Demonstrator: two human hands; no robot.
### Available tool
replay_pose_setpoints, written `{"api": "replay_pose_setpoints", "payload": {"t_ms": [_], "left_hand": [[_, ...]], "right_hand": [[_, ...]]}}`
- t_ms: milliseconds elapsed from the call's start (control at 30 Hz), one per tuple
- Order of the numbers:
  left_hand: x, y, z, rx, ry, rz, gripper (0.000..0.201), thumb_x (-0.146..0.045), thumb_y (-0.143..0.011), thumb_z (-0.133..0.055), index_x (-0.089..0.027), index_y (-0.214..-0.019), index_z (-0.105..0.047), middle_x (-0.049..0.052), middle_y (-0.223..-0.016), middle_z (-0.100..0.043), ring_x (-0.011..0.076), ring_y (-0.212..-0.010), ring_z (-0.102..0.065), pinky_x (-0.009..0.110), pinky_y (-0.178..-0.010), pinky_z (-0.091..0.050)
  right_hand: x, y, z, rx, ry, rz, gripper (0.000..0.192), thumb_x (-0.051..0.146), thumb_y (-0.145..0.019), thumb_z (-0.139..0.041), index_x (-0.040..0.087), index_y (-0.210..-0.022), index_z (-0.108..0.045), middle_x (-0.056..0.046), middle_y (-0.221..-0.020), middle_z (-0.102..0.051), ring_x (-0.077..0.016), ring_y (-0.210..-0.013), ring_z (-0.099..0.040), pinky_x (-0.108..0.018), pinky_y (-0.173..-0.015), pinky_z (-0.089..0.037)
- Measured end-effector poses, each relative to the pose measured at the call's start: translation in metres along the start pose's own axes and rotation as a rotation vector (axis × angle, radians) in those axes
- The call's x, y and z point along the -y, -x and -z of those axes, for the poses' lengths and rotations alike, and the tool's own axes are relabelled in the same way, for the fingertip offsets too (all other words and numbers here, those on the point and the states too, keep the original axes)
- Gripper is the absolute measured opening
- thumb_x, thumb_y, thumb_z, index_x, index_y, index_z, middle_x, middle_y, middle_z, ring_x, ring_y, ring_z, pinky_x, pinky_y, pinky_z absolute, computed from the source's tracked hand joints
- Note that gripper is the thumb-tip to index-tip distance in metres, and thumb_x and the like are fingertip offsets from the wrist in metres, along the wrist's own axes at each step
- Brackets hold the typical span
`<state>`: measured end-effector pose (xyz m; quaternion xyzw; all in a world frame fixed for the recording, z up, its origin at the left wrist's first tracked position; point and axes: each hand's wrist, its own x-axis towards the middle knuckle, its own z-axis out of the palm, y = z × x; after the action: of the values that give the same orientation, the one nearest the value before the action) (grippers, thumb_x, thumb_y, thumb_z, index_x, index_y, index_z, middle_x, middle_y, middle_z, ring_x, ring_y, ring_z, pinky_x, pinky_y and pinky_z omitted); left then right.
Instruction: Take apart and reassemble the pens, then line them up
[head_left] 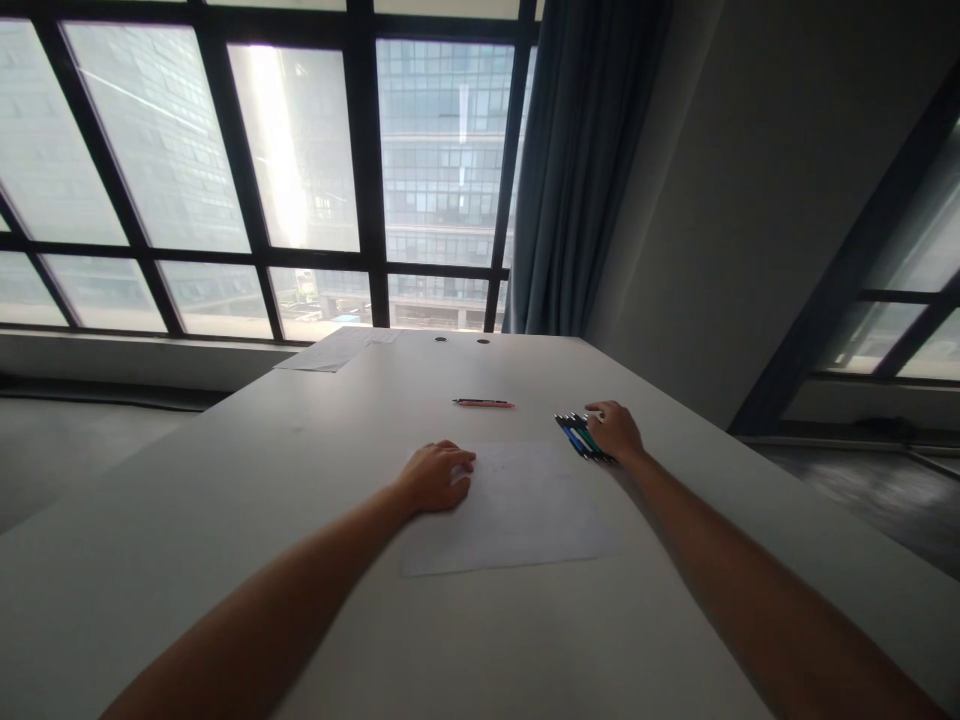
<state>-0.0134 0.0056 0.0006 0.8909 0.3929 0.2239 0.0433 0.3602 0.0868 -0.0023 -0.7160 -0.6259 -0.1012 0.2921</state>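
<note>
Fingers of the right hand (616, 430) curl down over a small bundle of pens (581, 436), blue, green and dark ones lying side by side on the desk (225, 520). The hand touches their near ends, yet the view is too dim to tell whether its grip has closed on them or merely rests on top. The pens' tips stick out to the left of the knuckles, toward the sheet of paper (517, 515).

The left hand (439, 475) lies palm down with loosely bent fingers on the upper left corner of that sheet, its grip slack and holding nothing. The sheet sits flat between the two forearms.

Farther off, a red pen (484, 403) lies alone, well apart from both hands. More papers (334, 350) rest at the desk's far left edge. Beyond stand a large dark-framed window (360, 180), a blue-grey curtain (585, 170) and a plain wall (750, 200).
</note>
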Motion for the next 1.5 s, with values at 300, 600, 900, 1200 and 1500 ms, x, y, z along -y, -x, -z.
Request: {"api": "replay_pose_setpoints", "payload": {"t_ms": [300, 600, 900, 1200, 1500], "left_hand": [[-0.003, 0.001, 0.001, -0.039, 0.005, -0.033, 0.023, -0.021, -0.074, -0.055, -0.023, -0.091, -0.069, 0.001, -0.111, -0.07, 0.0224, -0.105, -0.061, 0.039, -0.095, -0.049], [-0.002, 0.001, -0.002, -0.057, -0.01, -0.036, 0.019, -0.022, -0.077, -0.054, -0.023, -0.089, -0.068, 0.001, -0.111, -0.07, 0.023, -0.105, -0.061, 0.04, -0.092, -0.05], [-0.001, 0.0, -0.003, -0.075, 0.006, -0.031, 0.019, -0.024, -0.08, -0.052, -0.023, -0.09, -0.068, 0.001, -0.109, -0.071, 0.0227, -0.103, -0.061, 0.039, -0.091, -0.05], [-0.004, 0.0, -0.004, -0.247, -0.084, -0.092, 0.023, -0.027, -0.088, -0.049, -0.02, -0.104, -0.063, 0.007, -0.108, -0.068, 0.0222, -0.102, -0.06, 0.038, -0.088, -0.046], [0.002, -0.001, -0.004, -0.425, -0.227, -0.015, 0.021, -0.028, -0.095, -0.045, -0.022, -0.096, -0.065, 0.005, -0.093, -0.068, 0.0189, -0.086, -0.058, 0.035, -0.078, -0.04]], "right_hand": [[0.112, -0.028, -0.049, 0.268, 0.068, 0.308, 0.034, 0.025, -0.089, -0.051, 0.014, -0.117, -0.066, -0.011, -0.12, -0.063, -0.0223, -0.111, -0.053, -0.028, -0.095, -0.039], [0.131, -0.032, -0.064, 0.285, 0.105, 0.315, 0.023, 0.023, -0.086, -0.056, 0.018, -0.102, -0.071, -0.012, -0.111, -0.063, -0.0242, -0.106, -0.053, -0.032, -0.09, -0.04], [0.12, -0.017, -0.044, 0.337, 0.09, 0.316, 0.016, 0.017, -0.083, -0.061, 0.018, -0.096, -0.07, -0.008, -0.1, -0.066, -0.0208, -0.097, -0.057, -0.029, -0.086, -0.041], [0.121, 0.041, -0.007, 0.266, -0.272, 0.472, 0.022, 0.012, -0.089, -0.049, 0.015, -0.096, -0.071, -0.008, -0.099, -0.062, -0.015, -0.087, -0.06, -0.024, -0.083, -0.044], [0.143, 0.08, -0.005, 0.27, -0.739, 0.453, 0.023, 0.01, -0.086, -0.048, 0.015, -0.088, -0.07, -0.006, -0.088, -0.065, -0.0159, -0.083, -0.06, -0.028, -0.079, -0.045]]}}
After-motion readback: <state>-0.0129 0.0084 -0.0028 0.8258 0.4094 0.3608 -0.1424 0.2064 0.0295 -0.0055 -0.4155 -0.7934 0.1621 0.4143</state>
